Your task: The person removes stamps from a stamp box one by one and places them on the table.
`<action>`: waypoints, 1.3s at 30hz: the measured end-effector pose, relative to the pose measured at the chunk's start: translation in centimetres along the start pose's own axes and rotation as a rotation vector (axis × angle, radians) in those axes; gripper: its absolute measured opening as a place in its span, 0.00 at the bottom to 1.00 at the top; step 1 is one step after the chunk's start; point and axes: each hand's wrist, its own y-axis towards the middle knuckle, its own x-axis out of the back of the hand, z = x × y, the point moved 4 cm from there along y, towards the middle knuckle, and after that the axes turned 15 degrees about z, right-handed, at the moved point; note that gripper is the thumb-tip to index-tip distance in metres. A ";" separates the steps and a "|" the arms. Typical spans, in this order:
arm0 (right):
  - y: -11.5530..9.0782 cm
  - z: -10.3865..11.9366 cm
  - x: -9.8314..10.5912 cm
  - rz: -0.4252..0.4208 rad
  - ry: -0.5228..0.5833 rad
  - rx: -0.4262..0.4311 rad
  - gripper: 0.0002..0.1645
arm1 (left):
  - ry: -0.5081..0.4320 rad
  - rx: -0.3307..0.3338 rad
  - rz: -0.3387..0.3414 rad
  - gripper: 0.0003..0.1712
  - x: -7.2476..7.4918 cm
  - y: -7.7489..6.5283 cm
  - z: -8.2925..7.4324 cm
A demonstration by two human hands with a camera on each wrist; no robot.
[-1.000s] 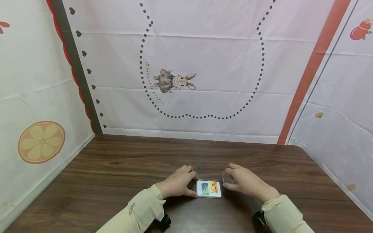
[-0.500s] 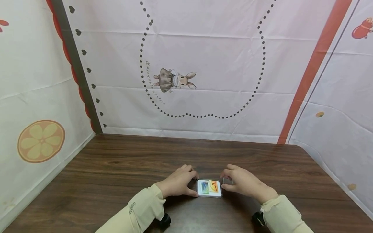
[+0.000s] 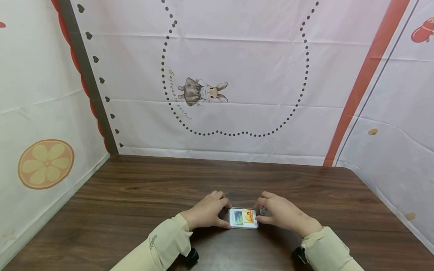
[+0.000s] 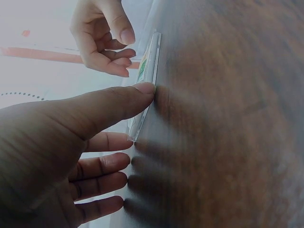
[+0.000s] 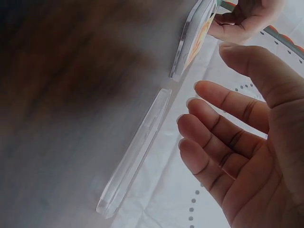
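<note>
A flat clear plastic case [image 3: 237, 227] with picture cards in it, one blue-green and one orange, lies on the brown table. My left hand [image 3: 207, 212] grips its left end, thumb at the near edge and index finger at the far corner; the other fingertips rest on the table. To the right of the case lies a clear plastic lid [image 5: 135, 154], flat on the tabletop and partly hidden by my right hand [image 3: 283, 210] in the head view. That hand hovers over the lid, fingers loosely bent and holding nothing, its fingertips close to the case's right end.
The wood-grain table [image 3: 162, 180] stretches away behind and to both sides of the hands. White printed cloth [image 3: 257, 75] hangs at the back and along both sides. A dark wrist camera [image 3: 192, 257] sits under the left sleeve.
My right hand has let go of the clear lid, which now lies flat on the table, and has shifted slightly left toward the card case. The left hand has stayed in place.
</note>
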 end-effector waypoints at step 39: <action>0.9 0.7 -0.5 0.048 0.015 0.005 0.17 | 0.019 -0.004 -0.011 0.30 -0.1 0.0 0.2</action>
